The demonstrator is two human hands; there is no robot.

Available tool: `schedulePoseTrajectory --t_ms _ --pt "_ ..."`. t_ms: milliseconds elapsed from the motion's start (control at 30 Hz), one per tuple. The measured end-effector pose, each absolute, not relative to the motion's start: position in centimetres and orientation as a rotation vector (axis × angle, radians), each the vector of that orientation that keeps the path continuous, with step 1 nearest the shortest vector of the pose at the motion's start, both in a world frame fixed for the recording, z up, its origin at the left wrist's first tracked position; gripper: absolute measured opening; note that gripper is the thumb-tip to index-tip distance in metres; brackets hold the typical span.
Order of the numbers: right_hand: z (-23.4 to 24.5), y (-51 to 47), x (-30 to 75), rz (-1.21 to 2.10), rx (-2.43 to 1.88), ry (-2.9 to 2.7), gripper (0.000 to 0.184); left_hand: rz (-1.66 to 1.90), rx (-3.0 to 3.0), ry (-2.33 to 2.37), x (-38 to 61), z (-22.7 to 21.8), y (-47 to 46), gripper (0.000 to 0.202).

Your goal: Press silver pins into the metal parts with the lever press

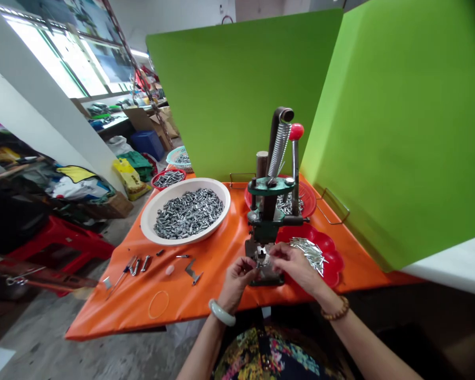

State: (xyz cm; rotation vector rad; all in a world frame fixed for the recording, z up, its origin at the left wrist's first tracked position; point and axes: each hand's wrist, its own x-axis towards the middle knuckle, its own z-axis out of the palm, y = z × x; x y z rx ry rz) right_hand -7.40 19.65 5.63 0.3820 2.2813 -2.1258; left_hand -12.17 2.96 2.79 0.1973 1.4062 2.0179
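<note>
A hand-operated press (268, 221) with a coil spring and a red-knobbed lever (295, 158) stands in front of me. My left hand (238, 281) is at the left of its base, thumb and fingers pinched together. On the other side, my right hand (293, 265) reaches to the die area (262, 254), its fingertips also closed. Whatever either hand pinches is too small to make out. Beside my right hand lies a red scalloped dish (334, 258) holding thin silvery pins (309, 252).
A wide white basin (147, 224) of small metal parts sits to the left on the orange table cover (206, 295). Wrenches (144, 263), a bent metal piece (190, 270) and a rubber band (158, 304) lie nearer. Behind the press is a red basket (309, 198). Green panels (241, 95) enclose the back and right.
</note>
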Motion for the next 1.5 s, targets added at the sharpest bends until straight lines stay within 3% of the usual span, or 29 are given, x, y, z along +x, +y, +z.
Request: schedulePoseTrajectory --t_ms 333,533,833,1000,1200,1400,1500 --pt "4.3 17.6 -7.4 -2.135 0.267 2.321 0.018 2.065 0.296 1.431 -11.8 2.5 3.7 0.023" --pt "4.0 17.8 -7.6 -2.297 0.374 2.074 0.029 2.051 0.283 1.459 -11.8 2.4 3.9 0.025" --pt "3.9 17.7 -7.6 -2.272 0.448 2.118 0.032 2.018 0.228 1.504 -12.0 1.7 4.3 0.029" --pt "3.7 17.7 -7.7 -2.156 0.417 2.311 0.023 1.903 0.331 1.776 -12.3 1.2 4.6 0.027" --pt "4.2 19.1 -7.7 -2.034 0.383 2.467 0.025 1.765 0.388 2.037 -13.5 1.5 5.8 0.022" --pt "7.7 26.9 -11.1 -2.36 0.741 2.405 0.029 1.845 0.43 2.295 -15.2 0.5 7.2 0.012" --pt "12.9 29.8 -14.0 -2.571 0.575 2.338 0.03 1.849 0.455 2.389 -15.8 -0.1 7.7 0.011"
